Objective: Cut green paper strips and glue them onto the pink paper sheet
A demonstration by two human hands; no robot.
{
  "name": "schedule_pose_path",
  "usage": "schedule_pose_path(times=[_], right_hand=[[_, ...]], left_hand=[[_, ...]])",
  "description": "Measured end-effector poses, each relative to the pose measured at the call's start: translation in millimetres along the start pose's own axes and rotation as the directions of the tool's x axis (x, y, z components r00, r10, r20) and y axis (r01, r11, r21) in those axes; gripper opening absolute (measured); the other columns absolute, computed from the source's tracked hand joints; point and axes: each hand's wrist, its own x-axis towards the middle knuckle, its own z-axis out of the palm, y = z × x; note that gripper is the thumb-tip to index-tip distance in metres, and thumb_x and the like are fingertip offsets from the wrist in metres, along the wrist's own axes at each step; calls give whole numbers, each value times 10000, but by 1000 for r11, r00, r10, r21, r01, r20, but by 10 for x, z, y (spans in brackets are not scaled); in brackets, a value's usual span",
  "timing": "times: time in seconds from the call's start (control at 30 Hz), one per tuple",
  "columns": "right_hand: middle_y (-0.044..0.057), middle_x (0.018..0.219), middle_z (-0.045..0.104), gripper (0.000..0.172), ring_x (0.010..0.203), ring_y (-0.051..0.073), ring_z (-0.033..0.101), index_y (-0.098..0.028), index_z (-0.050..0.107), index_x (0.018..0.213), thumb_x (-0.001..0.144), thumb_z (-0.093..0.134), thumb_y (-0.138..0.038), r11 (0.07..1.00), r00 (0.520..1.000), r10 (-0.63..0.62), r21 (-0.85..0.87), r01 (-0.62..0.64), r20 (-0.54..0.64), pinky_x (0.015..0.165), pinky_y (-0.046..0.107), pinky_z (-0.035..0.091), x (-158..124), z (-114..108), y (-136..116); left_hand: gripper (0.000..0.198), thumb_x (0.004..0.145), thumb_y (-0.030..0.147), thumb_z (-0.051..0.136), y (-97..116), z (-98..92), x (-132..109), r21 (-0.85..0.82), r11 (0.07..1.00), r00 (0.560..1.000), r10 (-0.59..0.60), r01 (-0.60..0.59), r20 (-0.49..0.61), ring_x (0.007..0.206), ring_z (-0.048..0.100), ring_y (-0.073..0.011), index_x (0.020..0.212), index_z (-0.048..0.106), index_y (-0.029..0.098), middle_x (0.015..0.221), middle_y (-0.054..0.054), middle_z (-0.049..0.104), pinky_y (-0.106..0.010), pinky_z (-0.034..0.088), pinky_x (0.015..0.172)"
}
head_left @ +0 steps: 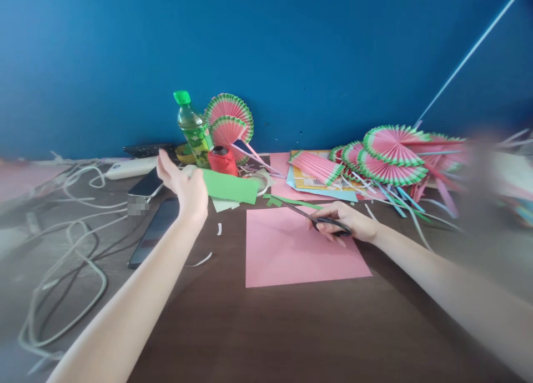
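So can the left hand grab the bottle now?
Probably not yet: the left hand is holding the green paper, so it would likely need to let go first. The bottle looks close behind it, with its top uncovered.

No lettering, brand or number can be read with certainty. The bottle [186,118] bears a green printed label [199,141], its wording too small and soft to make out. The yellow sheet [307,182] carries print, likewise illegible. A pixelated patch [137,206] obscures whatever lies beneath it. The dark phone [153,234] shows no decipherable characters.
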Motion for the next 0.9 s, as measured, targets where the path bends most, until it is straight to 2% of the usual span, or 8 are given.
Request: schedule_pose_path(times=[0.07, 0.13, 0.23, 0.33, 0.47, 0.53, 0.8, 0.9], right_hand=[[-40, 465, 491, 404, 360, 58, 443, -89, 608, 811, 651, 674, -455, 1000, 1000, 0, 0, 0, -2, 326, 175, 349, 0, 1, -5], [-40, 468, 495, 404, 361, 54, 438, -88, 608, 816, 659, 669, -456, 1000, 1000, -2, -4, 2, -7, 343, 179, 350, -2, 2, -3], [-39, 475, 500, 396, 371, 47, 434, -87, 611, 818, 671, 665, -452, 1000, 1000, -15, -25, 15, -8, 365, 180, 346, -7, -2, 13], [-37, 481, 499, 396, 384, 50, 435, -87, 614, 815, 677, 661, -455, 999, 1000, -25, -43, 24, -12, 373, 186, 341, -9, -11, 31], [-40, 484, 494, 396, 383, 52, 431, -92, 612, 819, 680, 658, -459, 999, 1000, -21, -42, 21, -4, 378, 191, 350, -7, -15, 32], [-42, 486, 494, 394, 385, 51, 433, -96, 610, 821, 680, 658, -460, 999, 1000, -27, -36, 27, 9, 375, 186, 351, -7, -15, 29], [-27, 496, 513, 398, 394, 64, 466, -91, 611, 842, 703, 630, -463, 997, 997, -58, -38, 60, 56, 368, 181, 363, 3, -31, 42], [-26, 495, 518, 376, 394, 65, 471, -94, 610, 835, 702, 637, -445, 998, 996, -52, -41, 55, 66, 356, 175, 348, 4, -25, 38]], left_hand=[[479, 682, 77, 500, 94, -1, -61, 45, 993, 993, 105, -108, 56, 1317, 226, -208, 1146, 509, 196, 1397, -76, 305, -316, 172, 1091], [276, 750, 136, 464, 199, 18, -154, -93, 994, 935, 92, -64, 343, 1114, 494, -191, 986, 598, 192, 1145, -66, 564, -309, 348, 984], [177, 784, 256, 491, 303, 69, -315, -107, 983, 702, -31, 152, 712, 833, 616, -187, 857, 629, 172, 878, -63, 658, -307, 455, 785], [174, 747, 311, 574, 330, 107, -436, -16, 946, 489, -152, 324, 859, 769, 629, -189, 800, 645, 162, 837, -75, 679, -306, 457, 735], [135, 733, 277, 592, 315, 112, -486, 26, 914, 349, -181, 405, 920, 711, 631, -181, 699, 629, 152, 775, -87, 691, -316, 455, 720], [107, 730, 230, 580, 299, 110, -479, 23, 924, 350, -167, 381, 922, 669, 624, -168, 666, 621, 153, 722, -76, 688, -310, 452, 699], [96, 702, 205, 608, 245, 133, -440, -7, 891, 492, -244, 453, 836, 596, 603, -139, 625, 619, 147, 626, -47, 662, -283, 450, 667], [86, 704, 190, 603, 267, 133, -455, -18, 881, 513, -259, 473, 819, 592, 604, -136, 632, 622, 148, 626, -41, 663, -280, 457, 659]])
